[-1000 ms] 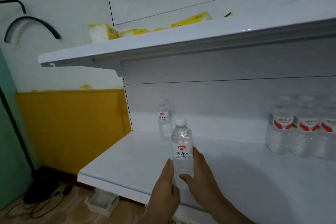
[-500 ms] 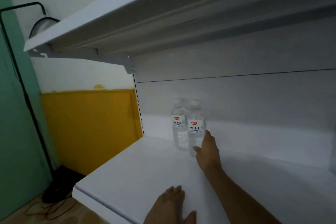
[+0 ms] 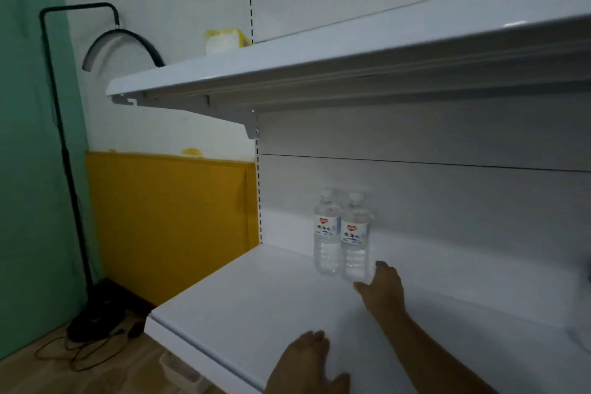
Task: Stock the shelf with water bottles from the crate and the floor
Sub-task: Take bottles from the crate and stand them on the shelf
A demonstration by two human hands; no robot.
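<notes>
Bottles (image 3: 354,235) stand upright, caps up; right hand (image 3: 382,289) grips one, left hand (image 3: 307,365) flat.

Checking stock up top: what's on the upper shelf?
A yellow-and-white pack sits at the upper shelf left end. The shelf's edge hides anything farther right.

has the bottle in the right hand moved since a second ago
Yes. The bottle went from the shelf's front edge to the back, now beside the other bottle; the right hand is at its base.

Right hand (image 3: 382,289) slid down second bottle (image 3: 355,237), from label to base.
</notes>
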